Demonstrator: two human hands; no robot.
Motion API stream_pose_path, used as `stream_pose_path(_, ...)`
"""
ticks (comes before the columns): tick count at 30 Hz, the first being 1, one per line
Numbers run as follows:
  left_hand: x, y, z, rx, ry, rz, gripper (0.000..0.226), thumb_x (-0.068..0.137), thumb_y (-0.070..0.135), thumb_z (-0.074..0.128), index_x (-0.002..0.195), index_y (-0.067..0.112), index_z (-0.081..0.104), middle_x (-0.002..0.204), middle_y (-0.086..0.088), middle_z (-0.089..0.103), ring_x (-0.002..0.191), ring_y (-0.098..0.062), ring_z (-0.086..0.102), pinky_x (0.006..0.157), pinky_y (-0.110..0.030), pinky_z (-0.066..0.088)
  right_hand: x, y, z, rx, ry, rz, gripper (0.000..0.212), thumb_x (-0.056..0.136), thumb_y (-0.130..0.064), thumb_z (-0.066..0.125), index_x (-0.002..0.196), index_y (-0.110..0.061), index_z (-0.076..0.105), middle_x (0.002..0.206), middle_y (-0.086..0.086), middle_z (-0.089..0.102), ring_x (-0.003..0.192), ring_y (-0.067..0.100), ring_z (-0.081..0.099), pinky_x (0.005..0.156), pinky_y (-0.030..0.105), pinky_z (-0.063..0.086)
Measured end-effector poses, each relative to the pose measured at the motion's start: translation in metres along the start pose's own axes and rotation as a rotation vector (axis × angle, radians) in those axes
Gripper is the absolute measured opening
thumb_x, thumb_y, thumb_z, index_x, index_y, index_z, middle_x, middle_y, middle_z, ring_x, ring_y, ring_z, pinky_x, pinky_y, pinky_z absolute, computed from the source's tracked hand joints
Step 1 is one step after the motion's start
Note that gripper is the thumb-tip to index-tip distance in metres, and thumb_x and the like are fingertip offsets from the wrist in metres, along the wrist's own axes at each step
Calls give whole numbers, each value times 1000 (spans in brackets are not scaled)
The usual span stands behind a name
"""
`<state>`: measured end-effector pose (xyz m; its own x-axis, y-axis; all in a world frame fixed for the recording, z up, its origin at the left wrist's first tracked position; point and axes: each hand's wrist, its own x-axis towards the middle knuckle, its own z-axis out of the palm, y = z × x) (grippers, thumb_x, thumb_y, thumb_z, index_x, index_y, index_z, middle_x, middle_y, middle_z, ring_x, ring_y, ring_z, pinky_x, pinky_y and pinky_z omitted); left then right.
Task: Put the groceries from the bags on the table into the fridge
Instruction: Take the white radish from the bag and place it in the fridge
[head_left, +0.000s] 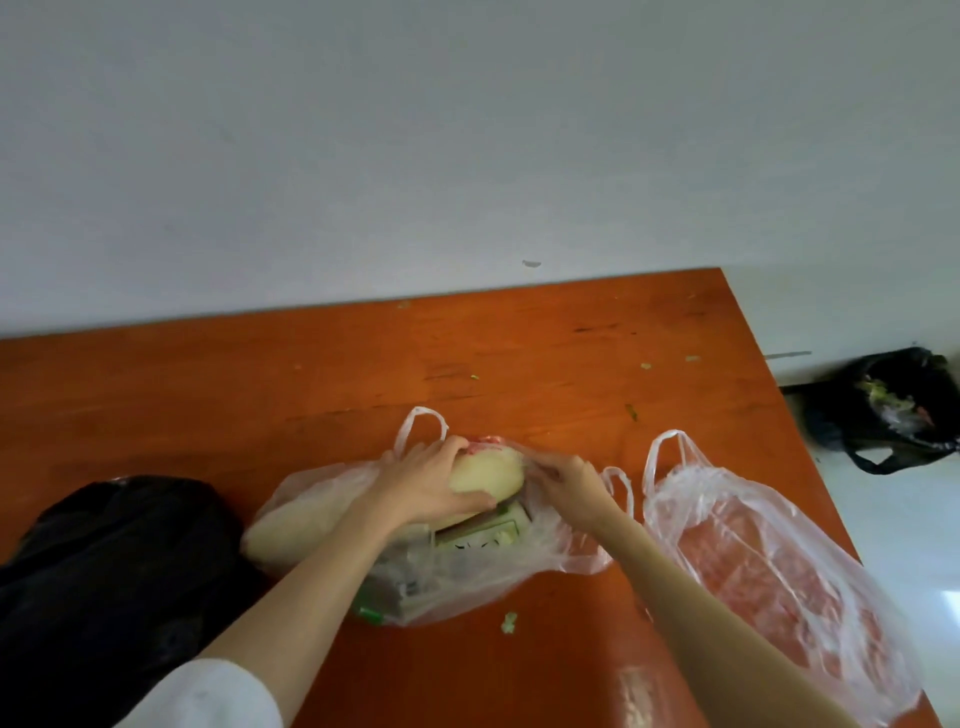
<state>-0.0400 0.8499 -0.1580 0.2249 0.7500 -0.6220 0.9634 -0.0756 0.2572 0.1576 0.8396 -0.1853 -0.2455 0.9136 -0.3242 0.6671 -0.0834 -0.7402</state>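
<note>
A clear plastic bag lies open in the middle of the orange table. My left hand grips a pale round grocery item at the bag's mouth, fingers over its top and thumb beneath. My right hand pinches the bag's plastic edge just right of that item. White-and-green boxes sit inside the bag under the item. A second clear bag with red contents lies to the right. A black bag lies at the left.
A white wall runs behind the table. The table's right edge slants down to the lower right, with pale floor beyond. A black rubbish bag with scraps stands on that floor. Small green crumbs dot the tabletop.
</note>
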Motion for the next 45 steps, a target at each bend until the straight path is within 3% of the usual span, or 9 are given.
stream_pose_path(3, 4, 3, 9, 122, 22, 45, 100, 62, 77, 57, 138, 23, 23, 141, -1, 39, 123, -24, 41, 99, -47, 32, 9, 6, 5, -47, 56, 112, 24, 92, -6, 49, 105, -8, 70, 75, 11, 70, 40, 0, 38, 38, 13, 33)
stream_pose_path(10, 3, -4, 8, -53, 66, 92, 86, 63, 64, 65, 133, 28, 32, 128, 5, 49, 109, -17, 48, 91, -39, 39, 22, 13, 10, -105, 50, 276, 20, 91, -17, 54, 102, -18, 71, 95, 4, 73, 71, 15, 64, 62, 27, 55)
stream_pose_path(14, -10, -7, -1, -142, 91, 96, 86, 63, 61, 68, 135, 31, 31, 126, 8, 48, 102, -13, 46, 89, -34, 40, 13, 5, 2, 3, 169, 264, 26, 88, -20, 62, 112, -11, 65, 107, 3, 64, 88, 10, 57, 71, 12, 43)
stream_pose_path(18, -16, -3, -8, -153, 134, 67, 86, 67, 57, 70, 138, 30, 29, 131, 5, 46, 106, -15, 44, 91, -34, 38, -11, -23, -5, 51, 445, 226, 12, 89, -18, 60, 89, -7, 65, 85, 1, 57, 68, 6, 50, 58, 8, 39)
stream_pose_path(21, -19, 0, -10, -175, 150, 82, 84, 68, 55, 71, 138, 29, 31, 130, 5, 46, 97, -11, 39, 90, -34, 38, -22, -44, 4, 315, 179, 449, 34, 90, -30, 58, 65, -8, 62, 65, 7, 64, 55, 12, 56, 56, 17, 48)
stream_pose_path(28, -23, -5, 4, -173, 245, 129, 86, 66, 57, 70, 134, 23, 29, 132, 4, 48, 112, -14, 47, 92, -34, 36, -18, -67, 25, 1144, 41, 694, 42, 82, -30, 69, 106, 3, 59, 103, 18, 66, 92, 25, 66, 73, 29, 56)
stream_pose_path(34, -39, -15, 17, -143, 412, 194, 83, 70, 66, 61, 136, 28, 25, 140, 7, 40, 124, -12, 38, 100, -35, 30, -19, -84, 37, 1109, 130, 656, 43, 78, -25, 73, 109, 1, 56, 102, 16, 66, 89, 25, 66, 68, 30, 57)
stream_pose_path(41, -45, -31, 1, 102, 168, 16, 129, 33, 97, 26, 146, 36, 6, 152, 3, 12, 137, -22, 14, 108, -52, 14, -36, -88, 26, 1104, 109, 543, 43, 75, -17, 75, 109, -1, 54, 106, 14, 65, 94, 22, 64, 67, 23, 56)
stream_pose_path(45, -52, -14, -3, 135, 336, 46, 113, 50, 91, 40, 145, 34, 18, 155, -3, 3, 141, -29, -4, 107, -62, -2, -41, -91, 13, 1002, 211, 449, 46, 72, -19, 78, 111, -3, 58, 104, 12, 66, 92, 22, 65, 69, 28, 57)
